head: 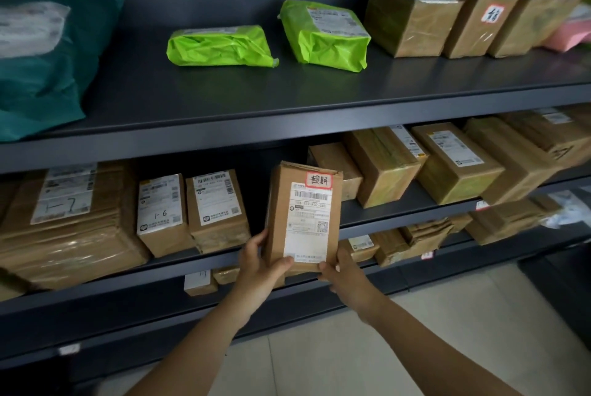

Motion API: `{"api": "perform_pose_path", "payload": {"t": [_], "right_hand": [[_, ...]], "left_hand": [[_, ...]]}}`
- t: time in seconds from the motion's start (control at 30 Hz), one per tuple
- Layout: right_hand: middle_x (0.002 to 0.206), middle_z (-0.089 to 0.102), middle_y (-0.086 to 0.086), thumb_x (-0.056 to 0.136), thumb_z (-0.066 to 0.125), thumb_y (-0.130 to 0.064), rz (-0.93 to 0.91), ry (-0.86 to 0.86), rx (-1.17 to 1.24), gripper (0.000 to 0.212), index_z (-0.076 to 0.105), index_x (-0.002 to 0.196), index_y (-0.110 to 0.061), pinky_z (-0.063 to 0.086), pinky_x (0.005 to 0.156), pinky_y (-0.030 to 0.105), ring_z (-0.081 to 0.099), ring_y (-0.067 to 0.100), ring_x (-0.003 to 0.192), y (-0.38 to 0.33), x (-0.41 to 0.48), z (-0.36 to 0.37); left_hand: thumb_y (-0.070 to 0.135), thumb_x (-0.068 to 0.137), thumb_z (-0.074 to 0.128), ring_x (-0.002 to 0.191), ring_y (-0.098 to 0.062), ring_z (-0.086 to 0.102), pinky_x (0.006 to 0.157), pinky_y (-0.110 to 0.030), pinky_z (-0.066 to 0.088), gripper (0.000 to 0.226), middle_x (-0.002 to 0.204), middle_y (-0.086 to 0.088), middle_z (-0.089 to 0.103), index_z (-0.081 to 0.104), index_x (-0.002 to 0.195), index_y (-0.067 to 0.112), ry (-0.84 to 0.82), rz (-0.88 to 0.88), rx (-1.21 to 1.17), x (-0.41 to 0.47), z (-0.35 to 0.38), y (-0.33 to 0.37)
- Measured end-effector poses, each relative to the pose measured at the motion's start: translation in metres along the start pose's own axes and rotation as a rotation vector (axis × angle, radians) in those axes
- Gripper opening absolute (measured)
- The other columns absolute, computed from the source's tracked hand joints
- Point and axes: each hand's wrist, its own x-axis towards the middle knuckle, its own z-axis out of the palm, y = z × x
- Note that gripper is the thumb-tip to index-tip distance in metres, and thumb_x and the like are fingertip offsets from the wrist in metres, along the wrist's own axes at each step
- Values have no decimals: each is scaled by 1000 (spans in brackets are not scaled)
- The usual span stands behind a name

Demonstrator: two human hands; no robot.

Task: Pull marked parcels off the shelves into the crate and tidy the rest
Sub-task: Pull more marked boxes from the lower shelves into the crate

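A brown cardboard parcel (303, 216) with a white shipping label and a red-bordered handwritten sticker at its top stands upright in front of the middle shelf (399, 213). My left hand (259, 267) grips its lower left edge, thumb on the front face. My right hand (343, 277) grips its lower right corner. On the top shelf (287, 114) another brown box (479, 16) carries a similar red-bordered sticker. No crate is in view.
The top shelf also holds two bright green mailers (220, 47), a dark teal bag (48, 59) and a pink packet (569, 34). Labelled brown boxes (160, 213) line the middle shelf; more sit on the lower shelf. Pale tiled floor (415, 347) lies below right.
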Motion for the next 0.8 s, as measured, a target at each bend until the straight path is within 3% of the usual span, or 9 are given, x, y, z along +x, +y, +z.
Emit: {"api": "perform_pose_path", "payload": {"t": [0.07,0.13,0.2,0.37,0.47,0.57,0.7,0.8], "right_hand": [[127,49,-9,100,44,-22,-4,-37,82,32,29,127,-32,45,92,27,55,13,115,2,-14,-5],[125,50,-11,100,44,-25,-7,-51,136,33,28,127,-34,47,88,25,59,9,106,5,-29,-12],[127,50,-10,99,46,-28,-12,-39,164,41,28,136,-31,49,85,23,61,7,103,7,-48,-23],[133,46,-8,87,59,-47,-31,42,184,60,27,137,-37,46,98,36,51,16,119,19,-122,-62],[140,44,-3,81,65,-45,-28,211,251,82,20,147,-27,44,102,40,47,20,124,40,-184,-108],[145,38,-1,81,67,-43,-7,369,312,86,16,149,-26,42,103,38,46,19,125,74,-254,-164],[146,36,-2,80,69,-44,-53,514,382,88,17,149,-28,43,96,33,45,16,124,113,-345,-235],[136,48,-10,67,79,-48,-109,539,454,92,29,142,-37,41,95,35,49,12,119,134,-409,-278]], "left_hand": [[51,64,76,124,-8,36,104,-31,37,82,136,8,31,27,129,40,11,47,26,-9,1,7],[40,73,76,114,1,43,89,-17,42,70,127,14,39,27,124,41,-52,84,1,-20,5,19],[28,81,71,108,5,47,78,-12,43,60,120,21,45,29,121,44,-109,134,-1,-32,13,32],[43,66,74,111,-7,53,93,-31,48,62,121,15,51,38,116,49,-155,214,-38,-78,49,62],[36,77,71,109,-8,55,92,-32,49,49,119,13,54,40,112,52,-239,211,-66,-118,87,75],[32,84,68,112,-10,56,92,-31,48,45,121,11,57,40,113,53,-386,192,-76,-160,133,83],[41,63,74,114,-14,58,95,-34,50,63,126,4,59,44,117,44,-595,185,-84,-217,205,106],[39,62,76,116,-15,57,96,-36,50,68,131,2,53,45,122,42,-770,216,-38,-254,260,123]]}}
